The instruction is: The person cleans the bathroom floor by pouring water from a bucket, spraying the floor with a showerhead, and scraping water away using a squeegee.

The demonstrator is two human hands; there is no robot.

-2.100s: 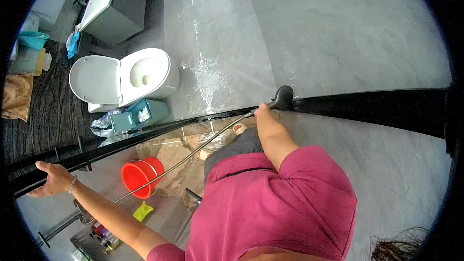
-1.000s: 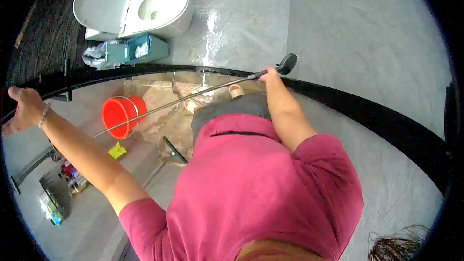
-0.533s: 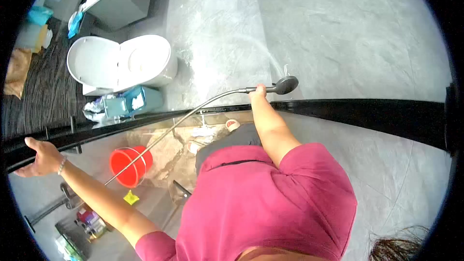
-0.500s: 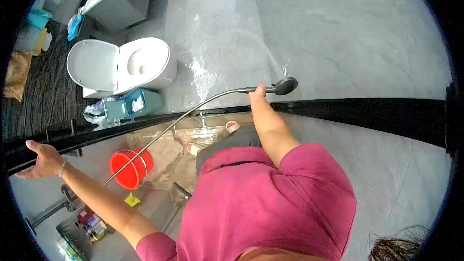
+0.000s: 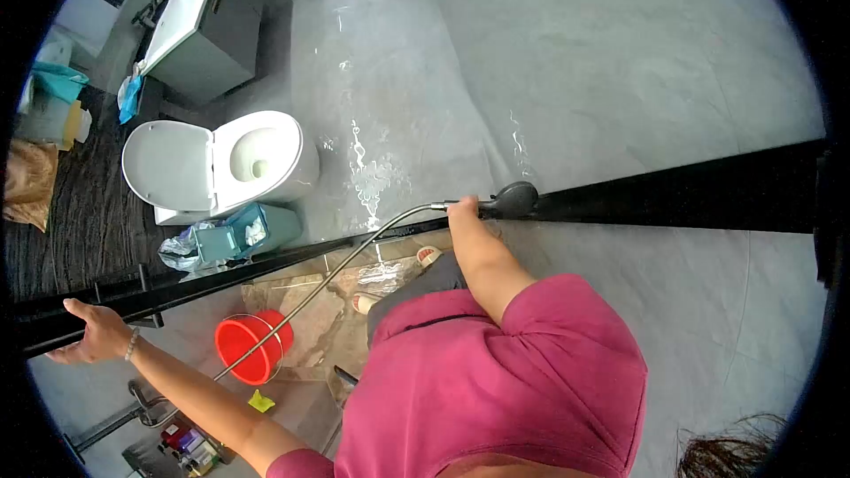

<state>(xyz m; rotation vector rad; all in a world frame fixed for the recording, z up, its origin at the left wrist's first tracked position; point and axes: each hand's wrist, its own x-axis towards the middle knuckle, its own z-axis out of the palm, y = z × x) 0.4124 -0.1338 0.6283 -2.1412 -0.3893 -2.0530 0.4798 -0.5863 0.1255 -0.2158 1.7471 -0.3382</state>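
Note:
My right hand (image 5: 462, 209) is closed round the handle of a black shower head (image 5: 513, 201), just beside the black frame. A metal hose (image 5: 329, 277) runs from the handle down to the left, passing over a red bucket (image 5: 254, 347) and behind my left forearm. Thin streaks of water show on the wet floor (image 5: 372, 179) beyond the shower head. My left hand (image 5: 96, 333) has its fingers apart and rests at the black frame (image 5: 239, 271) of the glass partition at the far left, holding nothing I can see.
A white toilet (image 5: 257, 159) with its lid up stands past the frame, beside a teal bin (image 5: 266, 228). A grey cabinet (image 5: 212, 35) is at the upper left. Bottles (image 5: 193, 448) and a yellow cloth (image 5: 261, 401) lie at the lower left.
The view has tilted upward, showing more of the cabinet and a door frame at the top. My right hand keeps its hold on the shower head, which sits closer to the black frame.

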